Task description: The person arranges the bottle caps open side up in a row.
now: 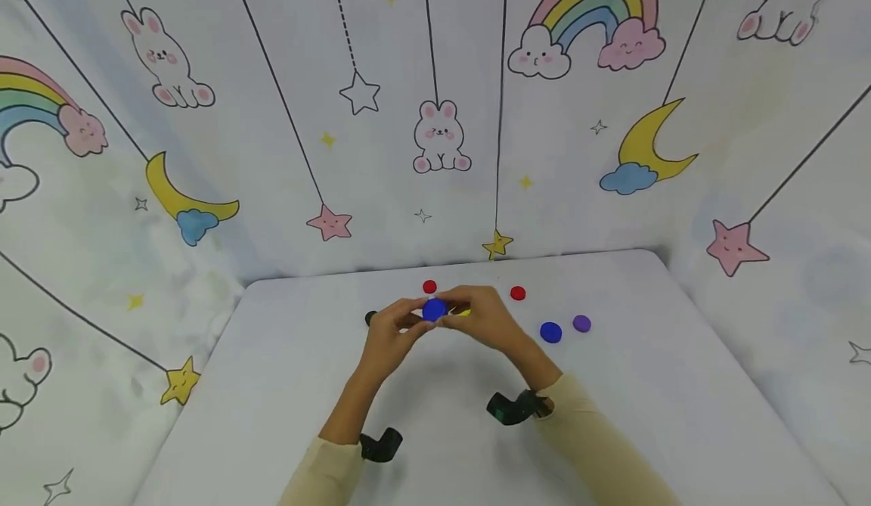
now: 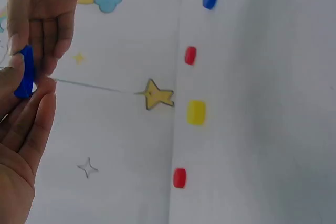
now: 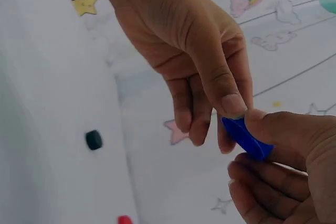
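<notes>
A round blue disc (image 1: 434,310), thick like a short cylinder, is held up above the white table between both hands, its flat face toward the head view. My left hand (image 1: 392,337) pinches its left side between thumb and fingers. From the right side, my right hand (image 1: 478,313) pinches the same disc. Seen from the left wrist, the disc (image 2: 26,72) appears edge-on, with thumb and fingertips at its rim. In the right wrist view both thumbs meet close together at one end of the disc (image 3: 248,139).
Behind the hands lie a black disc (image 1: 370,317), two red discs (image 1: 429,287) and a yellow piece (image 1: 466,312), partly hidden by the right hand. Another blue disc (image 1: 551,332) and a purple disc (image 1: 581,324) lie to the right. A patterned cloth wall (image 1: 381,173) rises behind the table.
</notes>
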The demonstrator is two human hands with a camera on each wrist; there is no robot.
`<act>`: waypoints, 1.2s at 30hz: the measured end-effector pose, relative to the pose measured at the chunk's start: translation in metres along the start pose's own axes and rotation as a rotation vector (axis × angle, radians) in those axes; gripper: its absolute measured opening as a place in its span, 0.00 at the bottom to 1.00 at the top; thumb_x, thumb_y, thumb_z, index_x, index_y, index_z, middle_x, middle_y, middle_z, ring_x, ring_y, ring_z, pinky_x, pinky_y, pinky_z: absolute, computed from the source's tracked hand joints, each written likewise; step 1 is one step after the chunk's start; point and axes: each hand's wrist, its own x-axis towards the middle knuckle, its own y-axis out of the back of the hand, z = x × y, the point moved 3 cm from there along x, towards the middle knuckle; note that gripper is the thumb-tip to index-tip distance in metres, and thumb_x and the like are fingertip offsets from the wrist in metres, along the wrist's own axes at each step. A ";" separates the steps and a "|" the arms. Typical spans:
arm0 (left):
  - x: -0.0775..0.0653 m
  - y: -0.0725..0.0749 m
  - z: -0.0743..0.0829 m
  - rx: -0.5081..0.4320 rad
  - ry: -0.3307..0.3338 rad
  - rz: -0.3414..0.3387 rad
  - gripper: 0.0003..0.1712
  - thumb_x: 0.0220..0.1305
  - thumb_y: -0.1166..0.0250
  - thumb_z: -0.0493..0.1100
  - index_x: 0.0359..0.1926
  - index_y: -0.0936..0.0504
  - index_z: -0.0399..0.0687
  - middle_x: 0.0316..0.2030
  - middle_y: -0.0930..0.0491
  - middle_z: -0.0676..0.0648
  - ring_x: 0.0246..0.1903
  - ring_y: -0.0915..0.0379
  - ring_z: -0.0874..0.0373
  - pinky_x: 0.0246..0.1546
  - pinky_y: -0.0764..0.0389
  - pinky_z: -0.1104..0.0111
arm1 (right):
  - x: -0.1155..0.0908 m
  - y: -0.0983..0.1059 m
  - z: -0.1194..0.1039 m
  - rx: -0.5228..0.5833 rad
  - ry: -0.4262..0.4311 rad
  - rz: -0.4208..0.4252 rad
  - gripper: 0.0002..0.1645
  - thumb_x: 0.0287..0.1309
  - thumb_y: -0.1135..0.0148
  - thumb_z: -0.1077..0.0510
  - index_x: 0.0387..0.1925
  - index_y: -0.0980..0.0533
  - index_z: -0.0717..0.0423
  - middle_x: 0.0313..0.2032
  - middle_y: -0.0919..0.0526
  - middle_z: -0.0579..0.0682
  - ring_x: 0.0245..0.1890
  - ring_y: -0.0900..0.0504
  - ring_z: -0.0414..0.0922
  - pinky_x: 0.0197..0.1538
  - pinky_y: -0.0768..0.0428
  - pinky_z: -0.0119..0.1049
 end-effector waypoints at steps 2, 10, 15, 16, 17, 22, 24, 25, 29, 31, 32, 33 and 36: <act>0.009 -0.008 0.016 -0.042 -0.057 0.038 0.20 0.58 0.32 0.30 0.53 0.19 0.33 0.44 0.16 0.38 0.39 0.15 0.48 0.42 0.15 0.68 | -0.005 0.018 -0.010 -0.027 0.027 0.062 0.23 0.58 0.30 0.57 0.54 0.20 0.60 0.45 0.13 0.52 0.40 0.15 0.44 0.45 0.15 0.37; 0.017 -0.021 0.086 -0.079 -0.134 0.142 0.08 0.69 0.41 0.32 0.42 0.16 0.36 0.31 0.14 0.42 0.27 0.16 0.52 0.32 0.15 0.70 | -0.034 0.050 -0.064 -0.142 0.255 0.366 0.17 0.65 0.38 0.52 0.49 0.17 0.58 0.35 0.11 0.49 0.26 0.20 0.37 0.30 0.20 0.28; 0.025 -0.008 0.112 -0.115 0.003 0.125 0.18 0.74 0.44 0.42 0.31 0.15 0.37 0.22 0.17 0.43 0.19 0.21 0.60 0.22 0.18 0.69 | -0.041 0.054 -0.092 -0.211 0.413 0.400 0.33 0.63 0.43 0.39 0.57 0.23 0.60 0.25 0.17 0.47 0.21 0.24 0.36 0.25 0.24 0.25; 0.025 -0.005 0.116 -0.131 0.029 0.111 0.19 0.74 0.44 0.43 0.30 0.15 0.36 0.22 0.17 0.42 0.18 0.21 0.61 0.22 0.18 0.69 | -0.043 0.056 -0.097 -0.222 0.441 0.389 0.34 0.61 0.42 0.39 0.57 0.23 0.60 0.25 0.18 0.47 0.21 0.24 0.37 0.25 0.23 0.25; 0.025 -0.003 0.119 -0.147 0.052 0.096 0.19 0.74 0.44 0.42 0.29 0.16 0.35 0.21 0.17 0.41 0.18 0.22 0.61 0.21 0.18 0.69 | -0.044 0.057 -0.101 -0.222 0.468 0.379 0.33 0.60 0.40 0.39 0.56 0.23 0.60 0.27 0.17 0.48 0.22 0.23 0.37 0.26 0.23 0.25; 0.024 0.002 0.129 -0.182 0.094 0.038 0.18 0.73 0.44 0.42 0.31 0.16 0.35 0.22 0.18 0.40 0.19 0.21 0.62 0.24 0.17 0.70 | -0.049 0.066 -0.109 -0.217 0.533 0.348 0.27 0.51 0.26 0.52 0.51 0.20 0.61 0.36 0.13 0.50 0.27 0.20 0.40 0.31 0.19 0.27; 0.025 0.004 0.129 -0.177 0.091 0.045 0.16 0.73 0.43 0.42 0.34 0.15 0.36 0.23 0.17 0.41 0.20 0.21 0.62 0.25 0.16 0.70 | -0.048 0.067 -0.108 -0.227 0.531 0.356 0.30 0.44 0.22 0.58 0.52 0.20 0.62 0.37 0.13 0.50 0.28 0.19 0.41 0.32 0.18 0.28; 0.025 0.005 0.129 -0.174 0.089 0.051 0.14 0.73 0.42 0.42 0.37 0.15 0.37 0.25 0.16 0.42 0.21 0.21 0.62 0.26 0.16 0.70 | -0.048 0.068 -0.107 -0.230 0.523 0.354 0.33 0.41 0.21 0.61 0.53 0.21 0.62 0.37 0.13 0.51 0.29 0.19 0.41 0.33 0.18 0.29; 0.022 0.009 0.124 -0.243 0.078 0.039 0.13 0.70 0.40 0.40 0.49 0.17 0.38 0.36 0.15 0.39 0.28 0.18 0.60 0.33 0.14 0.67 | -0.047 0.065 -0.101 -0.193 0.463 0.307 0.36 0.42 0.22 0.65 0.57 0.23 0.64 0.41 0.13 0.52 0.33 0.17 0.41 0.36 0.16 0.32; 0.014 0.011 0.118 -0.286 0.068 0.010 0.14 0.68 0.38 0.38 0.52 0.19 0.37 0.39 0.16 0.37 0.31 0.17 0.61 0.36 0.14 0.66 | -0.049 0.060 -0.098 -0.158 0.432 0.265 0.35 0.45 0.24 0.64 0.58 0.24 0.64 0.44 0.14 0.54 0.34 0.16 0.41 0.38 0.16 0.33; 0.010 0.012 0.115 -0.299 0.062 -0.009 0.15 0.67 0.37 0.37 0.53 0.19 0.36 0.40 0.16 0.36 0.33 0.17 0.61 0.38 0.14 0.66 | -0.050 0.056 -0.095 -0.144 0.419 0.246 0.35 0.46 0.24 0.64 0.58 0.25 0.65 0.45 0.14 0.54 0.35 0.16 0.41 0.39 0.15 0.32; 0.005 0.013 0.111 -0.306 0.056 -0.031 0.16 0.66 0.36 0.36 0.54 0.20 0.36 0.41 0.16 0.36 0.35 0.17 0.61 0.40 0.15 0.66 | -0.052 0.053 -0.092 -0.136 0.407 0.228 0.34 0.47 0.25 0.63 0.58 0.24 0.65 0.45 0.14 0.55 0.35 0.16 0.40 0.39 0.16 0.31; -0.012 0.013 0.096 -0.297 0.034 -0.100 0.20 0.62 0.33 0.35 0.56 0.21 0.36 0.42 0.17 0.37 0.40 0.18 0.62 0.44 0.16 0.67 | -0.058 0.042 -0.081 -0.120 0.386 0.166 0.33 0.46 0.24 0.60 0.56 0.22 0.64 0.44 0.13 0.53 0.34 0.16 0.39 0.39 0.16 0.29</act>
